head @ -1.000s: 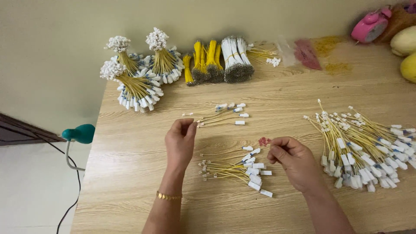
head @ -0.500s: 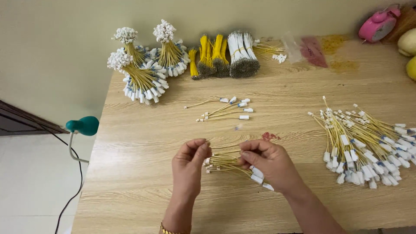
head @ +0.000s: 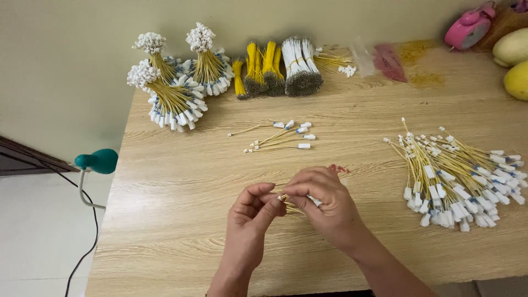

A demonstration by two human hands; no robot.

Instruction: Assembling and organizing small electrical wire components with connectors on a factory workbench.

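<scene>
Head view, looking down on a pale wood-grain table. Left hand and right hand meeting just in front of the body, fingertips touching. Left thumb and forefinger pressed together on the near ends of a small bunch of yellow wire leads; right fingers curled over and closed around the same bunch, hiding most of it. White connector tips barely visible under the right palm.

For a clean gathering step, judged from this grip: ends best kept level between the two pinches, leads parallel, pressure light enough to avoid kinking the thin wire, bunch held low over the table so that a dropped lead stays near.

Just beyond the hands, a few loose leads lying apart from the rest. To the right, a large fanned pile of leads with white plugs. At the back edge, tied bundles with white heads and upright yellow and grey wire bundles. At far right, a pink alarm clock and yellowish fruit; at left, off the table, a teal clamp lamp.
</scene>
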